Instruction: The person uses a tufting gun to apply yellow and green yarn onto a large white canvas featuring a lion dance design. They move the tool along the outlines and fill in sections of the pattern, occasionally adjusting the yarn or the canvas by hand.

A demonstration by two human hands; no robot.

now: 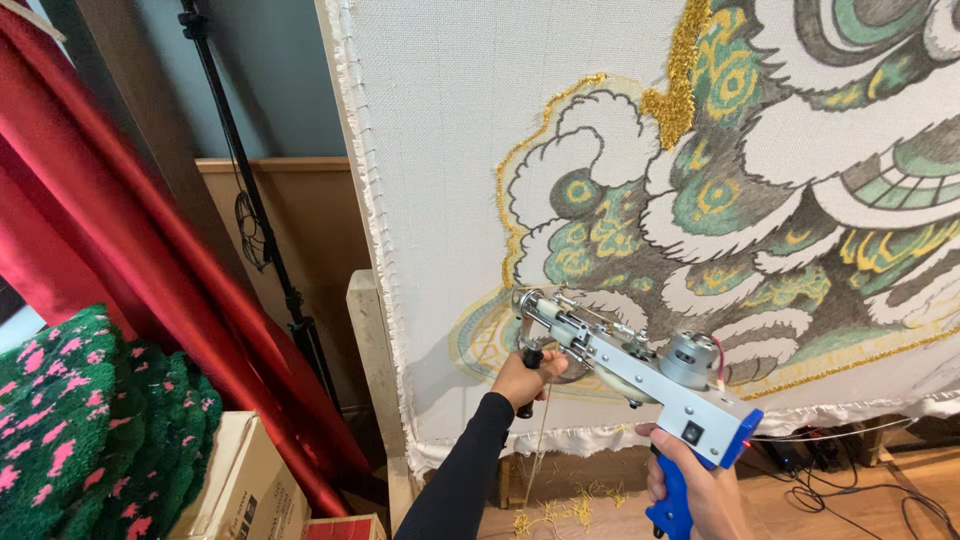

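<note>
Tufting gun (640, 375), silver body with blue grip, held nose-first against the lower left of the stretched cloth (450, 120), its tip at the yellow outline of the printed lion-like design (760, 170). Right hand (700, 485) wraps the blue pistol handle from below, fingers closed round it, carrying the weight and steering. Left hand (525, 378) grips the black front knob, fingers curled tight about it, likely to press the nose square into the cloth. A strand of yellow yarn (541, 440) hangs down from the gun's front, slack. Gold tufted lines (678, 95) already trace parts of the outline higher up. Yellow yarn scraps (560, 510) lie on the wooden floor beneath the frame. To the left: red drape (120, 240), black stand (250, 200), a green rug with pink spots (70, 420) on cardboard boxes (245, 490).
</note>
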